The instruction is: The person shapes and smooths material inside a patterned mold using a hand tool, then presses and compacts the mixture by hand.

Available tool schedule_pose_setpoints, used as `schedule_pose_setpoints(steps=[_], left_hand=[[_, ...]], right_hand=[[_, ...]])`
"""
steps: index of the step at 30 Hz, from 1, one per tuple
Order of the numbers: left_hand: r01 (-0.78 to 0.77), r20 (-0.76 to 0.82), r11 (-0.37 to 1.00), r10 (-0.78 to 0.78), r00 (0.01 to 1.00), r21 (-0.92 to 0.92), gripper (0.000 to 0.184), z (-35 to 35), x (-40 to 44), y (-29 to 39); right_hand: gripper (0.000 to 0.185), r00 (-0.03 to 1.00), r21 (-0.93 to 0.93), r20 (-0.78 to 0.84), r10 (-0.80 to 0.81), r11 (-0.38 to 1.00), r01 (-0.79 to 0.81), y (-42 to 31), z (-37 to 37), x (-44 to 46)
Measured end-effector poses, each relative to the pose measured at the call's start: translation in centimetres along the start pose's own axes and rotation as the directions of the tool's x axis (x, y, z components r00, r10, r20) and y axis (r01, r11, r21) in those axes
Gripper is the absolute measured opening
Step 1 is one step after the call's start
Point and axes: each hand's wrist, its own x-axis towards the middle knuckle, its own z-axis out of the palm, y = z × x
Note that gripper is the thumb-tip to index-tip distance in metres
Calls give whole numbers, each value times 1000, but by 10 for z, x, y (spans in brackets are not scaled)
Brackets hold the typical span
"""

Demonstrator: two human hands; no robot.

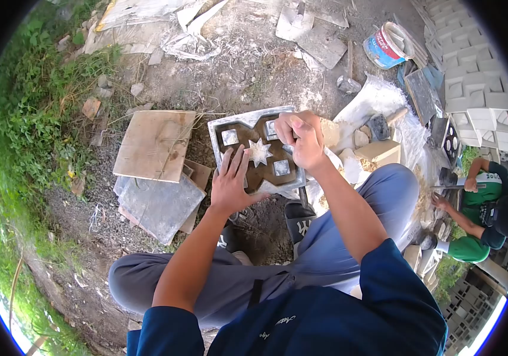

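Note:
A square mould (pixel 213 135) with a pale rim lies on the ground in front of me. Inside it are brown fill, a white star-shaped piece (pixel 260 153) and several pale square blocks, one (pixel 229 137) at the upper left. My left hand (pixel 230 180) rests on the mould's lower left part with its fingers spread. Over the mould's upper right corner, my right hand (pixel 303 137) is closed, its fingers curled in. Whatever it may hold is hidden by the fingers.
Wooden boards (pixel 154 144) and a grey slab (pixel 160 203) lie left of the mould. A paint bucket (pixel 388 45) stands at the upper right, near stacked pale blocks (pixel 473 74). At the right, a co-worker (pixel 484 196) in green sits among stones.

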Motion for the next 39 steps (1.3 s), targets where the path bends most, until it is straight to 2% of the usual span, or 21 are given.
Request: schedule_pose_setpoints(steps=[1, 3, 5, 8, 11, 13, 15, 16, 19, 21, 25, 27, 28, 29, 31, 32, 37, 39], left_hand=[[-3, 1, 1000, 3, 1000, 4, 130, -2, 3, 0], [-10, 26, 1000, 10, 1000, 2, 134, -1, -1, 0], [-11, 3, 999, 11, 1000, -39, 134, -1, -4, 1], [0, 37, 1000, 0, 999, 9, 133, -5, 0, 2], [-33, -18, 999, 32, 999, -15, 133, -2, -2, -1], [-10, -1, 1000, 10, 1000, -7, 133, -2, -3, -1], [-4, 15, 1000, 5, 1000, -31, 132, -2, -2, -1], [1, 8, 1000, -1, 1000, -29, 132, -2, -1, -2], [27, 40, 998, -25, 999, -53, 130, -3, -3, -2], [-3, -31, 1000, 2, 1000, -11, 132, -2, -5, -2], [17, -57, 999, -19, 998, -40, 132, 1, -9, -2], [32, -38, 999, -33, 999, -41, 132, 1, -11, -2], [42, -21, 999, -43, 999, -34, 132, 2, -9, -1], [39, -27, 999, -40, 999, -36, 132, 3, -8, 0], [31, -39, 998, -33, 999, -47, 132, 2, -9, -2], [34, -32, 998, -36, 999, -59, 131, 2, -9, -2], [37, -30, 996, -40, 999, -85, 129, -1, -7, -2], [51, -20, 996, -53, 998, -77, 130, -1, -8, -2]], right_hand=[[66, 1000, 2, -4, -3, 1000, 3, -11, 1, -1], [69, 993, -16, 110, -29, 999, 31, -31, 2, -7], [71, 994, -18, 105, -21, 1000, 23, -17, 2, -6], [67, 995, -8, 60, 81, 997, -80, 27, -2, -3], [61, 996, 63, 9, 88, 994, -89, -8, 4, 5], [57, 996, 104, -19, 90, 991, -87, -35, 11, 12], [56, 1000, 149, 18, 15, 989, -18, -51, 12, 17], [56, 999, 141, -12, -44, 989, 45, -53, 17, 18], [59, 997, 241, 41, -71, 969, 59, -62, 20, 23], [59, 995, 258, 54, -80, 964, 64, -64, 26, 27], [59, 995, 277, 100, -23, 961, -6, -35, 35, 32], [61, 998, 418, -50, 24, 908, -1, -18, 30, 42], [61, 996, 456, -14, 91, 887, -75, -20, 20, 48], [61, 996, 452, -12, 87, 889, -72, -20, 16, 44], [53, 998, 260, 40, -55, 965, 43, -45, 27, 40], [52, 996, 219, 71, -58, 975, 42, -52, 30, 40], [56, 1000, 292, 27, -4, 956, -5, -30, 29, 36], [58, 999, 217, 35, -26, 976, 18, -32, 35, 33]])
